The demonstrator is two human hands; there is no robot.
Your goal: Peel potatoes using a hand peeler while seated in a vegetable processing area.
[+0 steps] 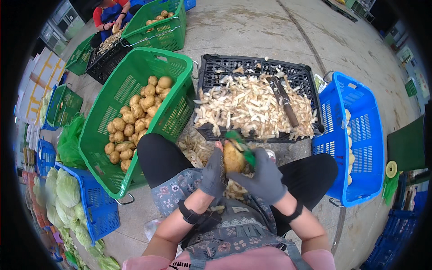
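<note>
Between my knees, my left hand (213, 174), in a grey glove, is closed round a potato (234, 158). My right hand (263, 180), gloved the same way, grips a green peeler (243, 147) that is blurred by motion and lies against the potato's upper right side. Just beyond my hands, a black crate (213, 67) bears a heap of potato peelings (252, 105). A knife (284, 102) with a brown handle lies on that heap. To my left stands a green basket (96, 130) with many unpeeled potatoes (137, 112).
At my right is a blue basket (366, 139) with pale peeled potatoes (350, 157) along its side. A blue crate (100, 211) of cabbages (67, 193) stands at the lower left. Far left, another person (114, 13) works beside a green basket (168, 36). More peelings lie on the floor.
</note>
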